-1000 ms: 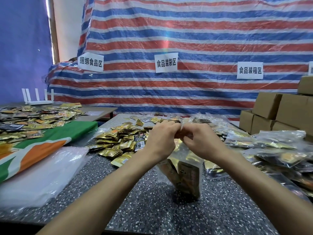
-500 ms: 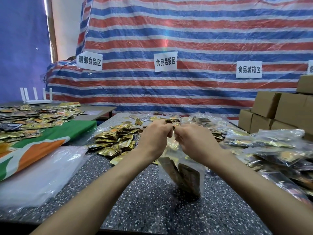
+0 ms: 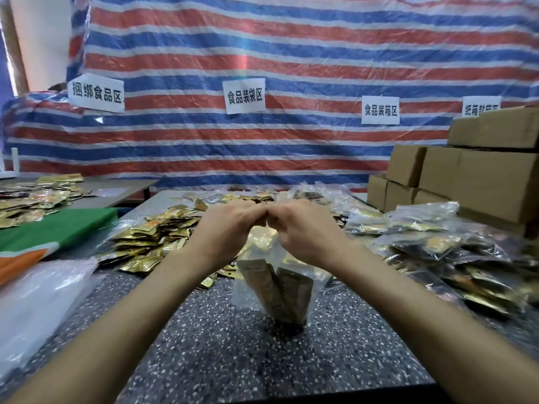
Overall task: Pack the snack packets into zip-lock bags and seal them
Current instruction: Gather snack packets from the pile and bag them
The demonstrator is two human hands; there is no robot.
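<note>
Obs.: both hands are raised over the middle of the speckled table (image 3: 233, 360), meeting knuckle to knuckle. Left hand (image 3: 230, 228) and right hand (image 3: 303, 231) each have the fingers curled in tight, pinching the top edge of one clear zip-lock bag (image 3: 280, 284). The fingertips are hidden behind the backs of the hands, so where exactly they bear on the zip strip cannot be told. The bag hangs upright below the hands, its bottom at or on the table top (dark shadow beneath; contact not certain). Inside it, brown snack packets (image 3: 287, 295) stand on end, slumped to the bottom. Reading: holding from the top lets the load's weight pull the walls straight, so the two lips of the mouth line up for pressing. Both pinches at the centre suggest the seal is worked from there. Step judged: sealing, with filling done for this bag. Supply and output sit on opposite sides: loose gold packets (image 3: 151, 237) heaped just left of the hands, within reach; filled bags (image 3: 423, 228) piled to the right, near the cardboard boxes (image 3: 481, 176). Flat clear plastic (image 3: 38, 301) lies at near left, probably unused bags.
</note>
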